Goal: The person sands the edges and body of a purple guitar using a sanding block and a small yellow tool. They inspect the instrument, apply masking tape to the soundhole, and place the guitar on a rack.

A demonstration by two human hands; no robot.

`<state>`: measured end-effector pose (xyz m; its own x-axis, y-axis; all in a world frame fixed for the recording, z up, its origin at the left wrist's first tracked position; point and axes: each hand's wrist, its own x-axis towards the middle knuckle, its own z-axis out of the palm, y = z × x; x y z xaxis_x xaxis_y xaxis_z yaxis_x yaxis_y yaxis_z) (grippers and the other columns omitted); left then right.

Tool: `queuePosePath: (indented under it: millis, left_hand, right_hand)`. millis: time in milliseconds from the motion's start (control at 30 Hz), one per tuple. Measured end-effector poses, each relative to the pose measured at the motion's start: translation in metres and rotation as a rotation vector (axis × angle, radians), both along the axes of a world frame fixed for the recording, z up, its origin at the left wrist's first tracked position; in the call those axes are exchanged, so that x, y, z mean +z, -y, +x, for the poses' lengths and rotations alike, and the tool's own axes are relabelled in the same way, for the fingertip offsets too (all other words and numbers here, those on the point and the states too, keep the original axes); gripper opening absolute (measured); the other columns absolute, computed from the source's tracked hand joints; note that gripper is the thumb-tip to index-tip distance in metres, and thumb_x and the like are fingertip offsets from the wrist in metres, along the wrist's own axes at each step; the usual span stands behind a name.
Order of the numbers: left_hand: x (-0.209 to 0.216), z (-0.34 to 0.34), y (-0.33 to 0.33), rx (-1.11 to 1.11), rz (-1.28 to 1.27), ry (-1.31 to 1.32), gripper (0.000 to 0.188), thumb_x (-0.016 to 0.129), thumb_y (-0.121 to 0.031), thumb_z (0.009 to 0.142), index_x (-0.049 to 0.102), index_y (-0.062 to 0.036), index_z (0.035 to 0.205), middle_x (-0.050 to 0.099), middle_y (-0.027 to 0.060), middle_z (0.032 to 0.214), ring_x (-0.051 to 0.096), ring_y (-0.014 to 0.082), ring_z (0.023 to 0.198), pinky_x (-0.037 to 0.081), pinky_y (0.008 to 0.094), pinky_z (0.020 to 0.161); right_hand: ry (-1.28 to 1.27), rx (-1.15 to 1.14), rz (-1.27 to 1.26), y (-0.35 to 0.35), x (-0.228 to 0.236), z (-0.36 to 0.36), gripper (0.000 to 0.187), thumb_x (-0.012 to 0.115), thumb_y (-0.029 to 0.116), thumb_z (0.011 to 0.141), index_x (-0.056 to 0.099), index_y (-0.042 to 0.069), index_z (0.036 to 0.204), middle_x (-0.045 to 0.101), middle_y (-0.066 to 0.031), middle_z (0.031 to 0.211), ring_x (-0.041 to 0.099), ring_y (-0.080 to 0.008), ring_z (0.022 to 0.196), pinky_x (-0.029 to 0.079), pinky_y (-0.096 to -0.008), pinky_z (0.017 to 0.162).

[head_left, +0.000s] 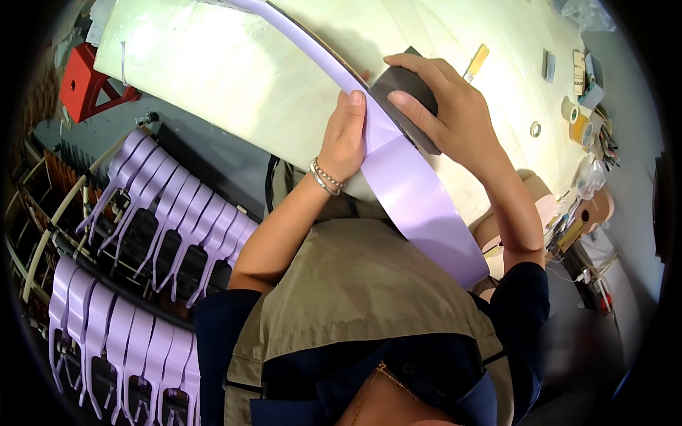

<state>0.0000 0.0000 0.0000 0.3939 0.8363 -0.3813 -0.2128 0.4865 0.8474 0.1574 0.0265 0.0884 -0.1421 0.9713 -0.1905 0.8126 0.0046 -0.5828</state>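
Observation:
A lavender guitar (418, 190) is turned on edge in front of me, its glossy curved side facing up and its slim neck running to the upper left. Where neck meets body, my left hand (344, 138) is closed around it, thumb on top. My right hand (455, 110) grips a dark grey rectangular block (408, 85) that looks like a sanding block, thumb on the near side and fingers over the far one. The block rests along the guitar's far edge, close to my left thumb. The guitar's face is hidden from this angle.
Under the guitar stretches a pale covered worktable (213, 78). On it lie a yellow-handled brush (477, 62) and a small tape ring (536, 129). Several lavender guitars (177, 188) hang on racks at left, below a red stool (84, 84). Tape rolls (580, 130) sit at right.

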Motion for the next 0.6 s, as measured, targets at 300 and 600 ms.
queuePosePath:
  millis: [300, 600]
  left_hand:
    - [0.004, -0.006, -0.002, -0.07, -0.046, 0.062, 0.061, 0.024, -0.043, 0.095, 0.031, 0.0082, 0.128, 0.043, 0.0179, 0.123, 0.041, 0.023, 0.114, 0.03, 0.0303, 0.097]
    - [-0.003, -0.001, 0.004, -0.054, -0.097, 0.142, 0.052, 0.025, -0.041, 0.095, 0.035, 0.0027, 0.122, 0.052, 0.0116, 0.108, 0.05, 0.0167, 0.099, 0.039, 0.0284, 0.087]
  right_hand:
    - [0.025, -0.012, 0.007, -0.013, -0.004, -0.01, 0.036, 0.058, 0.041, 0.08, 0.056, 0.021, 0.11, 0.057, -0.0096, 0.082, 0.06, -0.0259, 0.066, 0.047, -0.0327, 0.056]
    - [0.019, 0.012, 0.134, -0.042, -0.019, -0.026, 0.033, 0.059, 0.04, 0.08, 0.057, 0.018, 0.106, 0.056, -0.0115, 0.076, 0.058, -0.0265, 0.061, 0.046, -0.0341, 0.052]
